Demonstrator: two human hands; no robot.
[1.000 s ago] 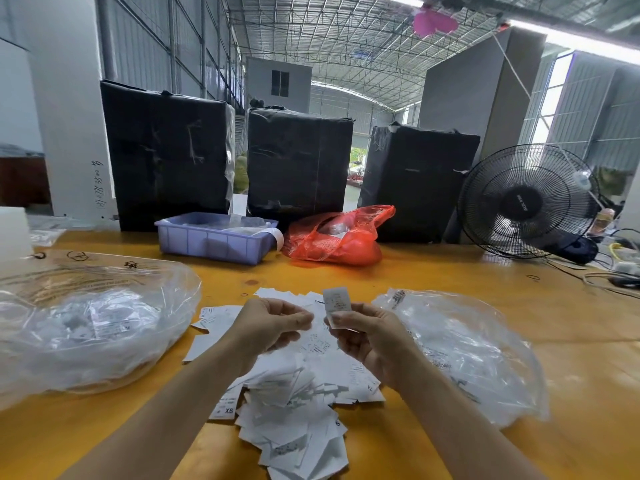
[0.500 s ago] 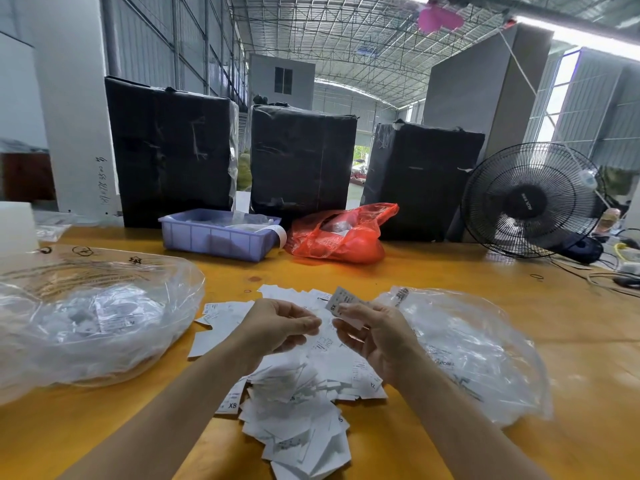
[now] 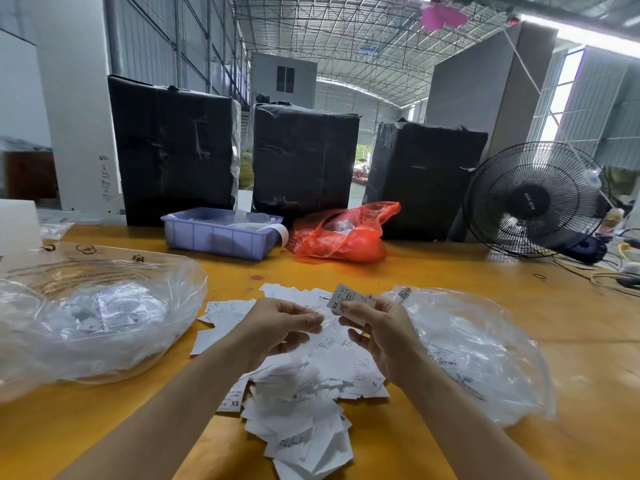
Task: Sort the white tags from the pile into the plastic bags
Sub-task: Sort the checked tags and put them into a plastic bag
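Between the fingertips of the right hand (image 3: 377, 327) a single white tag (image 3: 348, 299) is pinched, held up above the pile (image 3: 298, 382) with its printed face tilted toward the camera; the letters "XS" can be read along its near edge. The left hand (image 3: 277, 327) is held just beside it, fingers curled inward with thumb and fingertips drawn together; whether anything is held there cannot be told.

Below both hands the loose tags are spread on the yellow table (image 3: 485, 282), overlapping at every angle. To the outside of the right fingers a clear plastic bag (image 3: 485, 358) lies slack with tags inside; well out beyond the left fingers a second, fuller clear bag (image 3: 97, 323) rests.

The tag is judged to be very light, thin and slightly stiff, like card or coated paper, so that it can be bent or creased by a hard squeeze and dislodged by a draught; a fan (image 3: 533, 199) stands at the far right. Smooth faces may let stacked tags slide or cling together. A hold at one short edge, thumb on one face and forefinger on the other, seems best, leaving the size mark uncovered.
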